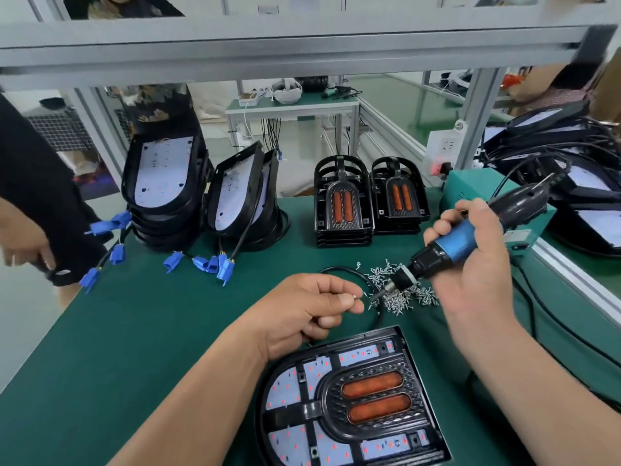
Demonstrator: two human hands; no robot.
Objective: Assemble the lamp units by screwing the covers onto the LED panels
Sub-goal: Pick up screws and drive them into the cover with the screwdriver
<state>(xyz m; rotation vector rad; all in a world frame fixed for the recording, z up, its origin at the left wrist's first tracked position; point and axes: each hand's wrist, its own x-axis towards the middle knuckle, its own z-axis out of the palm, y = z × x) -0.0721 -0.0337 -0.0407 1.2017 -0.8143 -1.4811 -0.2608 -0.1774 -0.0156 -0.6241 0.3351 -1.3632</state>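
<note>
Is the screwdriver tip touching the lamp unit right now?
No, the right hand holds the screwdriver with its tip at the screw pile, clear of the lamp unit.

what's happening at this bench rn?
A person is mid-assembly on a lamp unit lying cover-up at the near edge of the green mat. Their left hand pinches a single screw, and the right hand grips a blue electric screwdriver with its bit over the loose screw pile. Stacks of spare covers and LED panels wait at the back.

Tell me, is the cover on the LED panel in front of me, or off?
On: the black cover lies flat over the white LED panel.
</note>
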